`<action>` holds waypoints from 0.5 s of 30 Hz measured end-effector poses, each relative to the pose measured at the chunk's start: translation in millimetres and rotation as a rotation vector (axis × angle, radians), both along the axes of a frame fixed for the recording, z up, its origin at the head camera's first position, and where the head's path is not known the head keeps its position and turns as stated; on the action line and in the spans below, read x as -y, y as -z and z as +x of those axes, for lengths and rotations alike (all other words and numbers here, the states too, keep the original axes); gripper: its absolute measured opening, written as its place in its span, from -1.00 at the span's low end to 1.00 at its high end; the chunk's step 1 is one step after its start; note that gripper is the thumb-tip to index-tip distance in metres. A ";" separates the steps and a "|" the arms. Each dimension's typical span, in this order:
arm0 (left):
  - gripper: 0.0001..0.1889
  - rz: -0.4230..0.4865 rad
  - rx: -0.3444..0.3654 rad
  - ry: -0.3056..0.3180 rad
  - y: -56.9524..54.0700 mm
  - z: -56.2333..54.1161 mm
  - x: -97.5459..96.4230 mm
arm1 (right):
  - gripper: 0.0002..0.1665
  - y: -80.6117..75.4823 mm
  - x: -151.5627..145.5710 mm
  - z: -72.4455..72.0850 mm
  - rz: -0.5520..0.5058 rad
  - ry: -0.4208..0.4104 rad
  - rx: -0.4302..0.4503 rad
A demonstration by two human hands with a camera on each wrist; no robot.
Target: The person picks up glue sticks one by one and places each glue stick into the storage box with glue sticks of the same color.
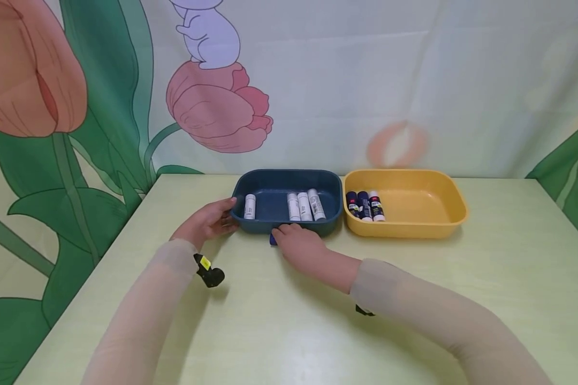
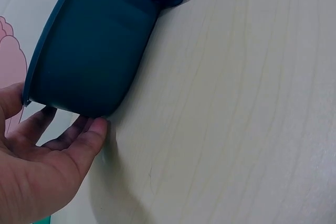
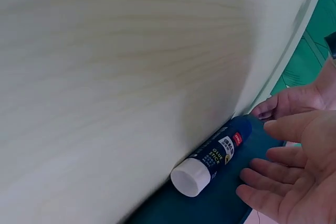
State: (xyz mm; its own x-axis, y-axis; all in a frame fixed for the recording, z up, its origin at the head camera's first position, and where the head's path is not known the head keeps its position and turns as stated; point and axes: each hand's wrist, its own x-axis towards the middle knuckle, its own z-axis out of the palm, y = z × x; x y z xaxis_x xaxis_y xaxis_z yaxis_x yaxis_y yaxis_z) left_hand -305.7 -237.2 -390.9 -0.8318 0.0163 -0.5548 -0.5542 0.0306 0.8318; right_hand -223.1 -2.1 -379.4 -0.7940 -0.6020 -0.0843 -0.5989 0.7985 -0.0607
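My left hand is at the left end of the dark blue tray, its spread fingers touching the rim and end wall. In the left wrist view, the fingertips meet the tray's outside. A blue glue stick with a white cap lies along the tray's front wall. My right hand reaches over this stick, hiding most of it from the head view. In the right wrist view its fingers look extended and apart from the stick. Several white sticks are inside the blue tray, one at its left end.
A yellow tray stands right beside the blue one, with three dark blue glue sticks at its left end. Both trays are near the back edge of the pale table, before a printed flower curtain.
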 end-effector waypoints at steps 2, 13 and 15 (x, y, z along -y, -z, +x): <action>-0.40 -0.002 0.000 0.001 -0.7 0.8 0.1 | -0.52 0.1 3.8 -0.5 0.023 0.017 0.001; -0.40 -0.015 -0.004 0.007 -1.1 0.6 2.0 | -0.57 6.3 10.3 -3.2 0.027 0.052 -0.023; -0.40 -0.013 -0.004 0.006 0.0 0.0 2.0 | -0.61 10.1 9.7 -4.7 0.019 0.051 -0.040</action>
